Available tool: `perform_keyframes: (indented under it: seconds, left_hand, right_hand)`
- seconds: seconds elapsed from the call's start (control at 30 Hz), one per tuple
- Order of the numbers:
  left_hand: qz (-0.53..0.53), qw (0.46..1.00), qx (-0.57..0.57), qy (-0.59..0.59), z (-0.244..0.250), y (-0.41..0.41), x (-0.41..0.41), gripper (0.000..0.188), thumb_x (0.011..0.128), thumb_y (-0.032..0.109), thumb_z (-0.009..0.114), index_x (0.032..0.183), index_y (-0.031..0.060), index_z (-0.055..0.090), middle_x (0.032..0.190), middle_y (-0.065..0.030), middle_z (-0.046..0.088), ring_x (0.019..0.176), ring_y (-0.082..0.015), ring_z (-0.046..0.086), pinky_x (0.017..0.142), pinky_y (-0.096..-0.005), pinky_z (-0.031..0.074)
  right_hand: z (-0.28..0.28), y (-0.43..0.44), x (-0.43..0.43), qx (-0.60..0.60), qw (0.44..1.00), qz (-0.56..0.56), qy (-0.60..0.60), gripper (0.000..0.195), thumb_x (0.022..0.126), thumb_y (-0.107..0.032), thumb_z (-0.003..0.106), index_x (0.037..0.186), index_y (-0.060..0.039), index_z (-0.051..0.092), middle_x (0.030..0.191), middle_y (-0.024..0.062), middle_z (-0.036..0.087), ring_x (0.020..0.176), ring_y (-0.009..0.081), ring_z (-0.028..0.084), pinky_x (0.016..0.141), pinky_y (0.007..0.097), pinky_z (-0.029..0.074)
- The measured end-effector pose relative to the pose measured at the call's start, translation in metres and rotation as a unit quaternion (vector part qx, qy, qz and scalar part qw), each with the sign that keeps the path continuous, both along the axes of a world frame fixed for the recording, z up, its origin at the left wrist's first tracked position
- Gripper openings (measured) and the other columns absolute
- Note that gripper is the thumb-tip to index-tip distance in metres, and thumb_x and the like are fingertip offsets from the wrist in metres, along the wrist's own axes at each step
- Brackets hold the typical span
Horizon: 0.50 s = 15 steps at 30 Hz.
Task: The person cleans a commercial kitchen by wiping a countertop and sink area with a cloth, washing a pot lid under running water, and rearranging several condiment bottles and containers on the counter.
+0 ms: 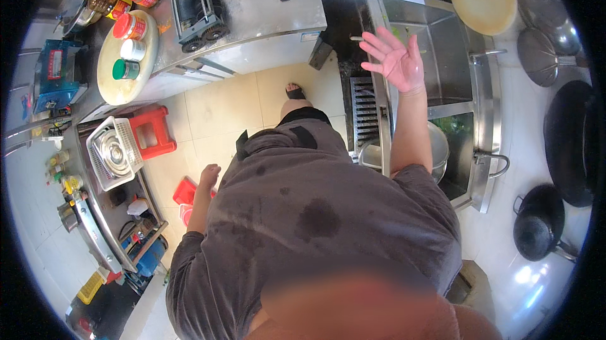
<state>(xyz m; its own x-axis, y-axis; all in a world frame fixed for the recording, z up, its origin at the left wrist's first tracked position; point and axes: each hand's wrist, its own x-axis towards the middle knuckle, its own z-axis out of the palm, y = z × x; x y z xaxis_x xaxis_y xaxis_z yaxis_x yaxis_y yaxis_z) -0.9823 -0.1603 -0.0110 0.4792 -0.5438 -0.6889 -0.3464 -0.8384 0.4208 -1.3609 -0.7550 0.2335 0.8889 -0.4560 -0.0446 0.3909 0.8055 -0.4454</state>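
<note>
My right hand (395, 63) is raised palm up with its fingers spread, over the near rim of the stainless steel sink (447, 63); nothing lies in it. On the other side, my left hand (210, 175) hangs beside my body above the tiled floor, its fingers partly curled and small in view; whether it holds anything cannot be made out. Below the forearm of my right arm, a metal bowl (438, 146) sits partly hidden at the second sink basin (457, 165), where greens show.
A steel counter (265, 13) ahead carries a roller machine (196, 9) and a round board (106, 75) with jars. To the left are a red plastic stool (165, 143) and a white basket (132, 146). Woks (537, 221) hang on the right wall. A metal floor grate (364, 113) lies by the sink.
</note>
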Motion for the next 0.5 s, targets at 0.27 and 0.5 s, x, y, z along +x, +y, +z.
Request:
perform_keyframes:
  seconds: [0.27,0.5]
  left_hand:
    - [-0.021,0.996,-0.084,-0.018,-0.006,0.018,0.009,0.034,0.082,0.031,0.053,0.077,-0.0009,0.064,0.074,-0.0181,0.062,0.068,-0.0260,0.061,0.066,-0.0398,0.050]
    - [0.124,0.989,-0.001,0.083,0.014,0.008,0.005,0.030,0.080,0.024,0.060,0.094,-0.0017,0.067,0.080,-0.0070,0.062,0.067,-0.0185,0.058,0.062,-0.0341,0.050]
  right_hand:
    - [-0.180,0.060,-0.013,-0.041,0.787,-0.072,0.611,0.082,0.087,-0.069,0.050,0.143,-0.0083,0.043,0.152,0.0137,0.035,0.139,0.0312,0.032,0.102,0.0612,0.035]
    - [-0.100,-0.003,-0.019,0.023,0.922,-0.151,0.357,0.047,0.095,-0.040,0.055,0.125,-0.0031,0.053,0.136,0.0129,0.051,0.129,0.0309,0.044,0.102,0.0570,0.039]
